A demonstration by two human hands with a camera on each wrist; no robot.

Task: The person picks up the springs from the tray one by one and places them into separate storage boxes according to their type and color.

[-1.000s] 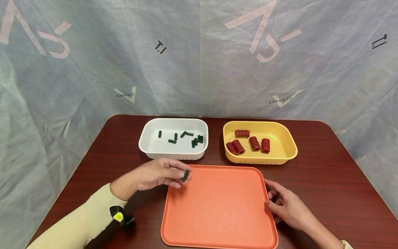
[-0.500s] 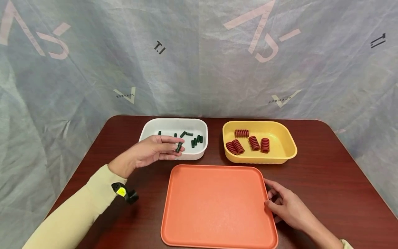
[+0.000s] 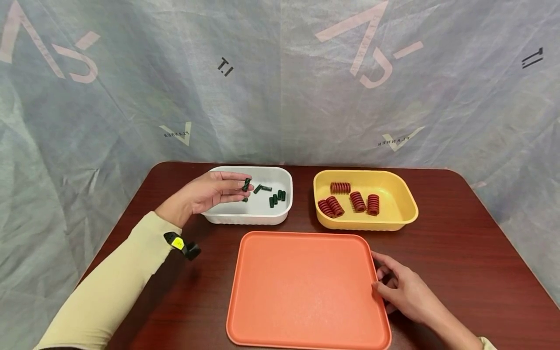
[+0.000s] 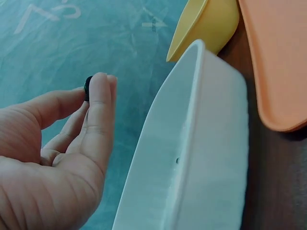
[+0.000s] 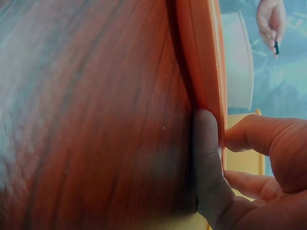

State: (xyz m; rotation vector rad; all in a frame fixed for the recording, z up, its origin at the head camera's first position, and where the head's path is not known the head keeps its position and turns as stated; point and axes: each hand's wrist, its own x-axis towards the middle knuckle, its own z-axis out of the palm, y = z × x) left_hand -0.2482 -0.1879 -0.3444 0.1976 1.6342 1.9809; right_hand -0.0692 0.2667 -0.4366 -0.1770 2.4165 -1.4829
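My left hand [image 3: 213, 192] pinches a small dark green coil spring [image 3: 247, 184] between thumb and fingertips. It is held over the left part of a white bin [image 3: 245, 219], where several similar green springs [image 3: 275, 199] lie. In the left wrist view the spring [image 4: 87, 88] shows only as a dark end between the fingers, beside the bin's wall. With thumb and fingers, my right hand [image 3: 407, 291] grips the right rim of an orange tray [image 3: 306, 291]. The right wrist view shows the thumb on one side of the tray edge [image 5: 211, 62] and a finger on the other.
To the right of the white bin stands a yellow bin [image 3: 395, 194] holding several thick red springs [image 3: 358, 201]. Both bins sit behind the tray on a dark wooden table [image 3: 459, 233]. A grey printed curtain [image 3: 280, 97] hangs behind the table.
My left hand has moved away from the tray's upper left corner, up and slightly left, over the white bin, with the spring still pinched. The right hand has stayed at the tray's rim.
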